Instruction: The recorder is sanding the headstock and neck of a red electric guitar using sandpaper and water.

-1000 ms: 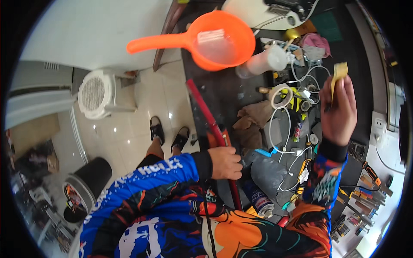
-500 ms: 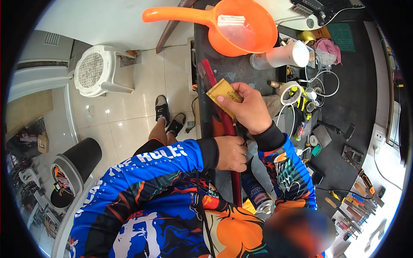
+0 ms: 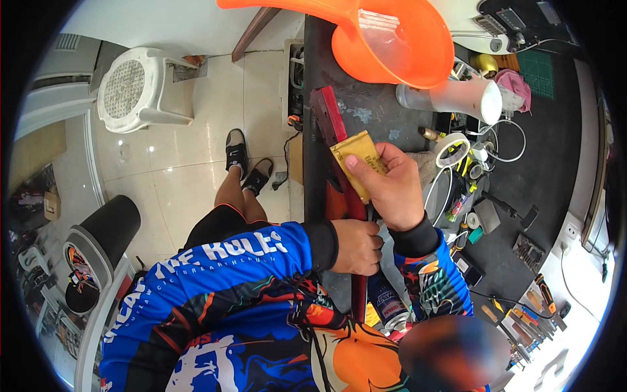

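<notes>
At the near edge of the dark workbench point(image 3: 392, 124), left hand point(image 3: 356, 246) is clenched around the lower end of a long red bar point(image 3: 328, 116), which lies along the bench edge and runs from the lap up toward the orange scoop point(image 3: 392, 39). Right hand point(image 3: 390, 186) pinches a folded yellow-tan abrasive sheet point(image 3: 358, 155) between thumb and fingers, pressed flat onto the bar about midway up; the pad touches the red surface, or sits so close that no gap shows. Judging from that: bar is braced, pad is in place, so setup looks done and the rubbing is only just under way. Upper stretch of the bar shows bright red and unworked, so most of its length looks left to do; can't tell the finish under the hand. Beside the bar: white cup on its side point(image 3: 467, 98), tape roll point(image 3: 454, 149), cables, spray can point(image 3: 390, 307) near the lap.
</notes>
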`<action>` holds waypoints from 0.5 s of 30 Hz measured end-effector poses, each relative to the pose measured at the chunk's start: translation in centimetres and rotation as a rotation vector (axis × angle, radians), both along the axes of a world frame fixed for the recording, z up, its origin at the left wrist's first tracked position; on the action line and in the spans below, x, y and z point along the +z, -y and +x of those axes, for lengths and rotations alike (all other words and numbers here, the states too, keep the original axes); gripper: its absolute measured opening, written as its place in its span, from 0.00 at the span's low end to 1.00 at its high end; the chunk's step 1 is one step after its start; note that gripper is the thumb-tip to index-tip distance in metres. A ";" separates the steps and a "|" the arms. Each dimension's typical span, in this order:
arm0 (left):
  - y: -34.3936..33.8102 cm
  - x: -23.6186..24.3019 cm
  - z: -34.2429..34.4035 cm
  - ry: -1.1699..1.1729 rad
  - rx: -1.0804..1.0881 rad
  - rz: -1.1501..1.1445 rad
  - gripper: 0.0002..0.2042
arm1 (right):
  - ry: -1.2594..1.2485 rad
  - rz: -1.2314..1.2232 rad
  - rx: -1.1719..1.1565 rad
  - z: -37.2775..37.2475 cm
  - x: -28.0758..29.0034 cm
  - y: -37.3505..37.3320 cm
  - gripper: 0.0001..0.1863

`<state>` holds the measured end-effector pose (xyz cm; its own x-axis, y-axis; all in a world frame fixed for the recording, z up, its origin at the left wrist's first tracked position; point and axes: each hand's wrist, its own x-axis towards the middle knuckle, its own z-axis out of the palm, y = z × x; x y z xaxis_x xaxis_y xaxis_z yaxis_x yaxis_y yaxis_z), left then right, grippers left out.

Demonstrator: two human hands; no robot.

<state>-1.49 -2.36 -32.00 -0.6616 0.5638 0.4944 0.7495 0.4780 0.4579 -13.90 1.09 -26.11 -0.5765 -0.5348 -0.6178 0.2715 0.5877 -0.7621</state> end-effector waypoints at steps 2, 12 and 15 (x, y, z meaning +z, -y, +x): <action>-0.1 -0.1 0.0 0.015 -0.008 0.022 0.05 | -0.027 -0.014 -0.020 0.0 -0.4 0.5 0.12; -0.6 -0.7 0.1 0.056 -0.029 0.090 0.05 | -0.042 -0.145 0.012 -3.0 -2.4 5.3 0.12; -0.5 -0.5 0.1 0.051 -0.022 0.069 0.05 | -0.038 -0.190 -0.018 -3.3 -3.0 6.8 0.13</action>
